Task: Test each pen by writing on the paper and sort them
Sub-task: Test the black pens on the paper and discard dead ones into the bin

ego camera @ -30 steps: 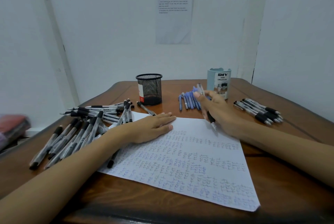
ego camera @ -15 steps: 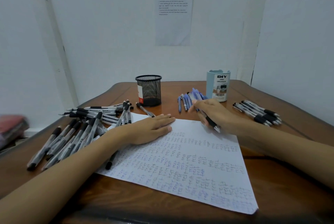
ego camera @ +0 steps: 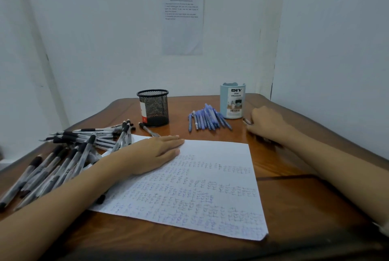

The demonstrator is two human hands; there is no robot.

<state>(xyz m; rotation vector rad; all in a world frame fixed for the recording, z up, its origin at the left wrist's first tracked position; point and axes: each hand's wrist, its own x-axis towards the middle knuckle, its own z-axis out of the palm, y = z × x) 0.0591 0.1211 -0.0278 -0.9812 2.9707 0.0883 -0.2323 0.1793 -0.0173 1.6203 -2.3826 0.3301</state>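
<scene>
A white paper (ego camera: 212, 178) covered in rows of small scribbles lies on the wooden table (ego camera: 305, 201). My left hand (ego camera: 153, 153) rests flat on the paper's upper left corner, fingers together, holding nothing. My right hand (ego camera: 267, 126) is off the paper at the far right, curled down on the table beside the blue organizer, with the end of a black pen (ego camera: 246, 121) poking out from its fingers. A heap of black pens (ego camera: 69, 155) lies at the left. A row of blue pens (ego camera: 207, 119) lies behind the paper.
A black mesh cup (ego camera: 153, 108) stands at the back centre with one loose black pen (ego camera: 147, 129) beside it. A light blue desk organizer (ego camera: 232, 100) stands at the back right. A printed sheet (ego camera: 182, 22) hangs on the wall. Walls close in on both sides.
My right hand has carried the black pen from the paper's top edge to the right, past the blue pens and the organizer, and now covers the spot where the right-hand black pens lay. My left hand stayed put.
</scene>
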